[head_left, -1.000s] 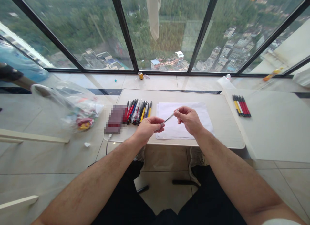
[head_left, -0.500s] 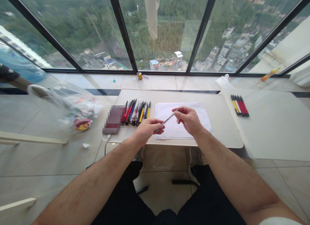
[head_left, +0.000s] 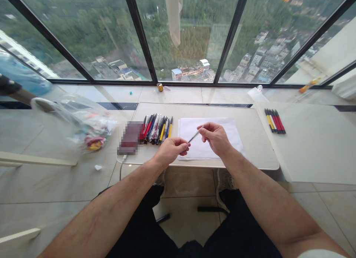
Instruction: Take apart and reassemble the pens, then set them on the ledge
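Note:
My left hand [head_left: 172, 149] pinches one end of a thin, pale pen [head_left: 194, 136] between thumb and fingers. At the pen's other end, the fingertips of my right hand [head_left: 216, 136] are closed on it. The pen slants up to the right, held above a stack of white paper [head_left: 189, 125] on a small pale table [head_left: 254, 139]. Left of the paper lies a row of several pens [head_left: 158, 128] in red, black, blue, yellow and clear. Its ends are mostly hidden by my fingers.
A pixelated dark red device [head_left: 130, 137] with a cable [head_left: 121, 168] sits at the table's left. Several yellow, white and red pens [head_left: 275, 121] lie on a pale board [head_left: 314, 143] to the right. A clear plastic bag [head_left: 91, 128] stands on the floor at left.
My left fingers have curled further round the lower end of the pen, so less of it shows there. My right hand has barely moved.

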